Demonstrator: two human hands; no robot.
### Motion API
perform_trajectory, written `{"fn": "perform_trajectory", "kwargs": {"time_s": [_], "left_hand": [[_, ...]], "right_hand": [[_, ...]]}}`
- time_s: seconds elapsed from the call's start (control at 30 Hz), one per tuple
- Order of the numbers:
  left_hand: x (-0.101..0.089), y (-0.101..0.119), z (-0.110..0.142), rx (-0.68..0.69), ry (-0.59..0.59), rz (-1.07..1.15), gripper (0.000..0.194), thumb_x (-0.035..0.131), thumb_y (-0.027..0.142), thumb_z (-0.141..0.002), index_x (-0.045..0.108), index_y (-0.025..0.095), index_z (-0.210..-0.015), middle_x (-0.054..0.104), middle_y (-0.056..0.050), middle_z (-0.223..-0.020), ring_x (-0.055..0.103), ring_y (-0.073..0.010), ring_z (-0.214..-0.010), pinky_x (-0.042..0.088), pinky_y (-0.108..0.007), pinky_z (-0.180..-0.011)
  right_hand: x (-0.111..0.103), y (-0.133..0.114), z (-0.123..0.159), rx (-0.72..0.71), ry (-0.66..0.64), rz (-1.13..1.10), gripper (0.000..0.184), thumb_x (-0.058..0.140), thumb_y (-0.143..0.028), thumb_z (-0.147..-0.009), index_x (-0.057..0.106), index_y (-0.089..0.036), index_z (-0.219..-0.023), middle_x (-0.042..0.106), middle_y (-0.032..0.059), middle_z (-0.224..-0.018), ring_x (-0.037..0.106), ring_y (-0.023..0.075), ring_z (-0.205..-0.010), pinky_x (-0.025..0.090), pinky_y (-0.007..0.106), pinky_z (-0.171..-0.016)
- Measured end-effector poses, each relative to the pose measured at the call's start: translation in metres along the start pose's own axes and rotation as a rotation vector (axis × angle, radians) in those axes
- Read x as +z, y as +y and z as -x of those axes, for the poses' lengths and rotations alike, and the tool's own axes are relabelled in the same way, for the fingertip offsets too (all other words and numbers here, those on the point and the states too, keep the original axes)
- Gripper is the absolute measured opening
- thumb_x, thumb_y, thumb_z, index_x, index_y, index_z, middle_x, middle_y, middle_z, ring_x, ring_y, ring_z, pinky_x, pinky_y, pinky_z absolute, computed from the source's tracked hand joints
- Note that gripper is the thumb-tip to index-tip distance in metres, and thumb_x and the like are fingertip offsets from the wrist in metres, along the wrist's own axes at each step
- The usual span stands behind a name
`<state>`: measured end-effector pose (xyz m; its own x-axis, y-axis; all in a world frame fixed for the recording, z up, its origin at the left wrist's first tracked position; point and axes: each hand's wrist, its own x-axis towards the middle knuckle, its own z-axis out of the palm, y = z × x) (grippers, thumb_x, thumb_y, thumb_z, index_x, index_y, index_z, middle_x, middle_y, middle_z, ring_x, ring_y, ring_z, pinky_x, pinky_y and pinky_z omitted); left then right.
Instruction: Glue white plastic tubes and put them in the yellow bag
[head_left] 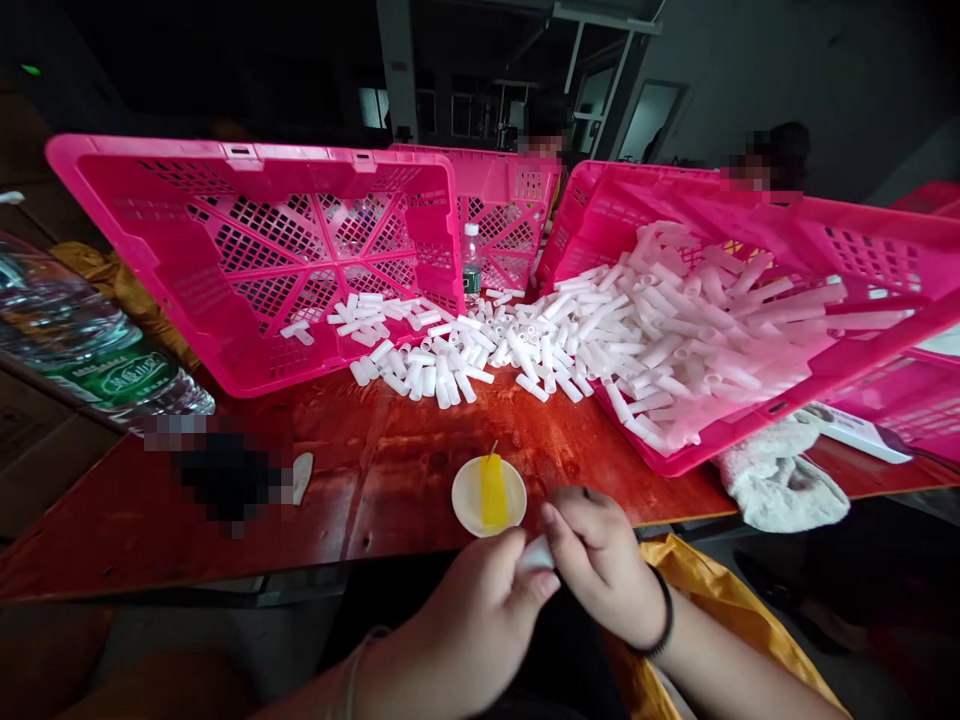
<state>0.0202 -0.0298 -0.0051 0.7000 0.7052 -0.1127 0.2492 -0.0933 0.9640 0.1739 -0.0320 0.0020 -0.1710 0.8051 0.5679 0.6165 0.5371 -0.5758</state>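
Down low, just past the table (375,440) edge, two bare hands are close together. The left hand (457,620) pinches a small white tube (535,556) between thumb and finger, maybe so that one end sticks out. The right hand (611,565) is curled in, its thumb by the tube's far end — I can't tell if it squeezes too, as its fingertips are hidden.

Right by the hands is a little dish (465,500) with a yellow piece (493,490) in it. The dish probably sits there to be easy to reach, and its rim may stop the piece from sliding.

The right basket (679,462) leans with its open side to the person, so lots of white tubes (442,380) spill out — likely to make them easy to grab. Some lie in the left basket (292,152), which is on its side too.
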Motion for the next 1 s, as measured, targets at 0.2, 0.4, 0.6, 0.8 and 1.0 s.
{"fn": "perform_trajectory", "kwargs": {"time_s": [0.2, 0.4, 0.6, 0.8, 1.0], "left_hand": [[-0.053, -0.01, -0.013, 0.273, 0.097, -0.648, 0.061, 0.053, 0.043, -0.089, 0.032, 0.02, -0.141, 0.045, -0.015, -0.141, 0.044, -0.0291, -0.128, 0.042, -0.04, -0.103], [-0.157, -0.044, -0.11, -0.071, 0.514, -0.956, 0.02, 0.047, 0.018, -0.09, 0.061, 0.016, -0.105, 0.063, -0.011, -0.109, 0.059, -0.0224, -0.105, 0.046, -0.033, -0.094], [-0.149, -0.057, -0.158, -0.274, 0.519, -0.996, 0.022, 0.056, 0.03, -0.091, 0.06, 0.012, -0.104, 0.064, -0.007, -0.1, 0.063, -0.019, -0.091, 0.052, -0.039, -0.083], [-0.156, -0.07, -0.129, -0.321, 0.499, -0.964, 0.031, 0.071, 0.034, -0.076, 0.061, 0.015, -0.098, 0.068, -0.006, -0.086, 0.065, -0.0202, -0.077, 0.051, -0.029, -0.068], [-0.198, -0.074, -0.114, -0.267, 0.716, -1.066, 0.031, 0.047, 0.022, -0.089, 0.054, 0.011, -0.117, 0.056, -0.019, -0.12, 0.051, -0.0305, -0.116, 0.039, -0.041, -0.099]], "right_hand": [[-0.082, 0.021, 0.073, 0.267, -0.313, 0.388, 0.029, 0.046, -0.037, -0.094, 0.062, -0.024, -0.072, 0.064, 0.0013, -0.06, 0.059, 0.0155, -0.048, 0.043, 0.025, -0.046], [-0.082, 0.087, 0.012, 0.279, -0.341, 0.595, 0.023, 0.051, -0.033, -0.091, 0.069, -0.02, -0.097, 0.071, 0.0108, -0.098, 0.068, 0.0248, -0.084, 0.052, 0.033, -0.073], [0.022, 0.14, -0.123, 0.43, -0.308, 0.624, 0.025, 0.045, -0.017, -0.092, 0.067, -0.008, -0.098, 0.067, 0.0178, -0.1, 0.065, 0.0232, -0.091, 0.047, 0.03, -0.079], [0.026, 0.158, -0.093, 0.503, -0.371, 0.552, 0.013, 0.069, -0.027, -0.075, 0.065, -0.015, -0.07, 0.068, 0.0099, -0.075, 0.064, 0.0226, -0.071, 0.046, 0.03, -0.064], [-0.01, 0.127, -0.029, 0.453, -0.148, 0.212, 0.026, 0.046, -0.042, -0.09, 0.055, -0.019, -0.083, 0.061, 0.0027, -0.07, 0.058, 0.0165, -0.063, 0.045, 0.026, -0.059]]}}
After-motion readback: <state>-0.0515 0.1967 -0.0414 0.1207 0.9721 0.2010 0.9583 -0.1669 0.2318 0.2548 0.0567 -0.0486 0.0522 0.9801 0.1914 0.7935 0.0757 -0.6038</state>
